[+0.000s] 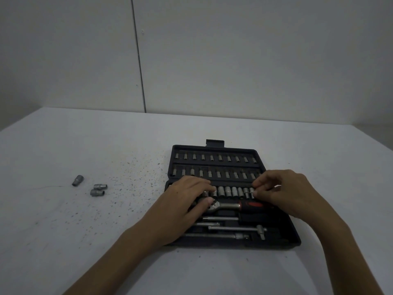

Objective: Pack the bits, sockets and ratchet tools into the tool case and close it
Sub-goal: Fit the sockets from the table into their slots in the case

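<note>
On the counter (63, 241) the open tool case (294, 237) is worked: a small socket (252, 191) is pinched by the right hand (285, 194), the row pressed by the flat left hand (180, 209). 3 loose sockets (93, 187) could be forgotten, or a half-seated socket could block the lid

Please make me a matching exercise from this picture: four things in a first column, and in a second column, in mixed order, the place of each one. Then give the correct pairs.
Column 1
1. three loose sockets
2. ratchet handle
3. two rows of bits
4. long extension bar

Column 2
A. in the far half of the open tool case
B. on the white table, left of the case
C. in the case, just under the row of sockets
D. in the case, nearest its near edge

Pairs: 1-B, 2-C, 3-A, 4-D
</note>
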{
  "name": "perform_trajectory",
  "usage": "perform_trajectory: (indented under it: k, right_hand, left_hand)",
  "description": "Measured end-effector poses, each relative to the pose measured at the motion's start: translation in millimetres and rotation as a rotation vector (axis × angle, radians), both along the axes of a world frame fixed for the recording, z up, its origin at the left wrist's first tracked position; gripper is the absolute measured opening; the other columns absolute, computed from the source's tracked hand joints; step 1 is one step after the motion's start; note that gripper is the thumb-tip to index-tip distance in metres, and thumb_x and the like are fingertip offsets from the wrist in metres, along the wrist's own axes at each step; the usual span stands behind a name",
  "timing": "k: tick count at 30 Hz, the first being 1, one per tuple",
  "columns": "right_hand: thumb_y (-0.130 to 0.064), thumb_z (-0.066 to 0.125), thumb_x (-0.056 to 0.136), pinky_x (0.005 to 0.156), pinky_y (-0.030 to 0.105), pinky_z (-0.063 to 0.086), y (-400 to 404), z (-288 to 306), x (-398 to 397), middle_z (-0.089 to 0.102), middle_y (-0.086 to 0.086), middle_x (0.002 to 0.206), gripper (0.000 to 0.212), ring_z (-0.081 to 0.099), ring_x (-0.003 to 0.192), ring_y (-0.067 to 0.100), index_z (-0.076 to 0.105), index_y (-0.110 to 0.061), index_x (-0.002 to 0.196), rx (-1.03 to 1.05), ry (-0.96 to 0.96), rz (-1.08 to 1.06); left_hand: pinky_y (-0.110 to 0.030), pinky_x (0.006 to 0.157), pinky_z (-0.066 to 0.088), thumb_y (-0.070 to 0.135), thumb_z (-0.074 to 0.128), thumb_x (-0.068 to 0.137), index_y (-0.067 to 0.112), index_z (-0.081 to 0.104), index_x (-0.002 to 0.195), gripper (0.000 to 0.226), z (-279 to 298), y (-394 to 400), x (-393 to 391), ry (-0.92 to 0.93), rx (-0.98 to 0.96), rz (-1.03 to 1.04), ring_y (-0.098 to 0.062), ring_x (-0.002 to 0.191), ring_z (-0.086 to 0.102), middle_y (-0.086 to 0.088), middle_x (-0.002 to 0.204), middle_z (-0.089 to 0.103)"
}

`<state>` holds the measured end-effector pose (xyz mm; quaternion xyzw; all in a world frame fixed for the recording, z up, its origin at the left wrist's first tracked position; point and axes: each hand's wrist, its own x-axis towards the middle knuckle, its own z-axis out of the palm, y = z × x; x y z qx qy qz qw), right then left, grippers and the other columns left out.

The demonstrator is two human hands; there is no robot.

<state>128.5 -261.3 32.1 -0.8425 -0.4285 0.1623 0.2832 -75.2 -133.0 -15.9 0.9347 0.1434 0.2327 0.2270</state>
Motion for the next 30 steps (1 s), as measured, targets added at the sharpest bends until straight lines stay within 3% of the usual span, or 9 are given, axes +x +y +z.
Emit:
perform_trajectory:
  k: [4, 9, 18, 24, 30]
  right_hand:
    - [-0.017, 0.077, 0.076, 0.050, 0.001, 0.038, 0, -1, 0, 0.065, -0.013, 0.066, 0.012, 0.057, 0.057, -0.011, 0.070, -0.024, 0.082, 0.001, -0.038, 0.020]
    - [-0.016, 0.076, 0.077, 0.055, 0.001, 0.041, 0, 0, 0, 0.068, -0.011, 0.072, 0.012, 0.062, 0.067, -0.004, 0.069, -0.024, 0.082, -0.007, -0.079, 0.067]
    - [-0.022, 0.072, 0.081, 0.064, 0.015, 0.041, 3, -3, -10, 0.062, -0.018, 0.079, 0.020, 0.059, 0.075, -0.003, 0.060, -0.037, 0.082, -0.008, -0.202, 0.148]
    - [-0.027, 0.069, 0.083, 0.079, 0.023, 0.046, 19, -2, -38, 0.057, -0.014, 0.096, 0.015, 0.056, 0.088, 0.001, 0.059, -0.038, 0.087, 0.102, -0.242, 0.246]
    - [-0.030, 0.061, 0.087, 0.073, 0.019, 0.041, 43, -3, -83, 0.052, -0.018, 0.087, 0.006, 0.050, 0.080, -0.002, 0.063, -0.034, 0.091, 0.135, -0.244, 0.425]
  left_hand:
    - [-0.003, 0.097, 0.026, 0.049, 0.032, 0.091, 0.025, 0.059, 0.119, 0.045, -1, 0, 1, 0.010, 0.011, 0.007, 0.007, 0.118, 0.039, 0.015, 0.123, 0.055]
    - [-0.002, 0.096, 0.024, 0.044, 0.038, 0.093, 0.022, 0.060, 0.117, 0.039, 0, 0, 1, 0.014, 0.031, 0.007, 0.006, 0.117, 0.038, 0.012, 0.123, 0.056]
    - [-0.013, 0.098, 0.030, 0.035, 0.045, 0.096, 0.019, 0.060, 0.118, 0.032, 2, 0, 1, 0.006, 0.051, 0.031, 0.000, 0.116, 0.040, 0.009, 0.123, 0.056]
    - [-0.020, 0.094, 0.039, 0.041, 0.039, 0.093, 0.020, 0.060, 0.115, 0.037, 4, 5, -19, -0.028, 0.077, 0.147, -0.003, 0.111, 0.046, 0.010, 0.117, 0.059]
    - [-0.024, 0.087, 0.044, 0.046, 0.032, 0.089, 0.022, 0.061, 0.107, 0.042, 1, 22, -58, -0.077, 0.052, 0.326, -0.003, 0.103, 0.050, 0.014, 0.107, 0.060]
